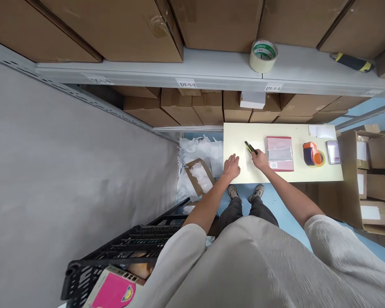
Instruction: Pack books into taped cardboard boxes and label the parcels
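My right hand [260, 160] is closed round a black and yellow utility knife [250, 148], which points up and to the left over the pale table [298, 176]. My left hand [232, 166] lies at the table's left edge with its fingers stretched out, holding nothing. Between the two hands a faint pale sheet seems to lie on the tabletop; its outline is hard to make out. Just right of the right hand is a flat red package [285, 166] with a greyish-white band across its middle and a barcode label.
An orange and dark tape dispenser [312, 154] stands on the table's right side. Shelves of cardboard boxes [211, 25] rise behind, holding a tape roll [263, 56]. Discarded white wrapping [199, 147] lies at left, a black crate [131, 248] below, cartons [349, 184] at right.
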`<state>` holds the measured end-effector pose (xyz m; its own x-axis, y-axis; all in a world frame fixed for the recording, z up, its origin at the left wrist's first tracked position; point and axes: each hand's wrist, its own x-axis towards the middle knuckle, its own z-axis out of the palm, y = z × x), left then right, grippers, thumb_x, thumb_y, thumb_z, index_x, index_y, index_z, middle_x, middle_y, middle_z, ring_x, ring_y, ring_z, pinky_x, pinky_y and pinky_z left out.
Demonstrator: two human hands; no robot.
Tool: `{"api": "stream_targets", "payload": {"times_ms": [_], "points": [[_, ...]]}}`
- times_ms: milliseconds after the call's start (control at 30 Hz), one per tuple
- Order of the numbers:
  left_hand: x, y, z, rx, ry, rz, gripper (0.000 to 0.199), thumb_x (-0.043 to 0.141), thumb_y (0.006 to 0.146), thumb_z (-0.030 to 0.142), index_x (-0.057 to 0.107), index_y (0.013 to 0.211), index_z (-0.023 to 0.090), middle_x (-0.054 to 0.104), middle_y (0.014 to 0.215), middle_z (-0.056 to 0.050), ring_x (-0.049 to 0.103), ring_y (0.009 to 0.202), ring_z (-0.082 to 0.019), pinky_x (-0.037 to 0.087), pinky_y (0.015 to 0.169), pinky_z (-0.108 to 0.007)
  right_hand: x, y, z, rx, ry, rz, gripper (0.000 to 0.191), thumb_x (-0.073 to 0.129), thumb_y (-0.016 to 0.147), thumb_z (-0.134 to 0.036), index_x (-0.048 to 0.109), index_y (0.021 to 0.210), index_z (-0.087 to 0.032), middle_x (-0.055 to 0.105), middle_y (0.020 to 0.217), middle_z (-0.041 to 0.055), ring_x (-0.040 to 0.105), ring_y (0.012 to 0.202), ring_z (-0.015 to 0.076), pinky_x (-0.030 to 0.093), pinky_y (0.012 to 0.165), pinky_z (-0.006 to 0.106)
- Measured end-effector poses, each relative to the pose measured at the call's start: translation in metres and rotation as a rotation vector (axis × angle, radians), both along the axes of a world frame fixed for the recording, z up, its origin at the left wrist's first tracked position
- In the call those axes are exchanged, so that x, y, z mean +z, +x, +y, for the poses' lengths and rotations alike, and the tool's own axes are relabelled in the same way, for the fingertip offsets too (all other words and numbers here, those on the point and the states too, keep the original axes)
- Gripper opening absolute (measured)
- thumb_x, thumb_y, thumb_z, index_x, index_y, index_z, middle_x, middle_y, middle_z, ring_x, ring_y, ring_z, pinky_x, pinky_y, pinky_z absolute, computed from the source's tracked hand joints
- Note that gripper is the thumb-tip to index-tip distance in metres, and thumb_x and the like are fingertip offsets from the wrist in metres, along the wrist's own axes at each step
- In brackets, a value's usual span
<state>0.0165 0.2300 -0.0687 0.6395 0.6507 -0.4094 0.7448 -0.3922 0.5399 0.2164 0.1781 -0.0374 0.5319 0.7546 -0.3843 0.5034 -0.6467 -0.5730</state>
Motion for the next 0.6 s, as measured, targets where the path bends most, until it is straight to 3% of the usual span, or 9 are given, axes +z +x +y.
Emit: {"api": "stream_targets", "payload": {"times_ms": [233,600], "points": [[-0.005,-0.002,-0.002,-0.023,-0.001,-0.023,0.069,0.056,0.095,0.016,0.047,0.163,0.017,0.030,0.182,-0.018,0.028,0.169,-0.038,0.028,0.136,-0.060,0.004,-0.002,-0.014,0.006,-0.038,0.018,0.028,0.056,0.105,-0.049,0.070,0.106,-0.024,0.079,0.086,0.0072,0.074,0.087,0.0253,0.056,0.084,0.032],[-0.006,-0.004,-0.010,-0.015,-0.025,0.001,0.070,0.054,0.098,0.017,0.043,0.167,0.020,0.026,0.185,-0.014,0.022,0.172,-0.034,0.026,0.138,-0.059,0.016,-0.018,-0.070,-0.004,-0.088,0.081,0.026,0.060,0.102,-0.046,0.073,0.103,-0.023,0.079,0.085,0.0079,0.075,0.082,0.0253,0.055,0.076,0.031]]}}
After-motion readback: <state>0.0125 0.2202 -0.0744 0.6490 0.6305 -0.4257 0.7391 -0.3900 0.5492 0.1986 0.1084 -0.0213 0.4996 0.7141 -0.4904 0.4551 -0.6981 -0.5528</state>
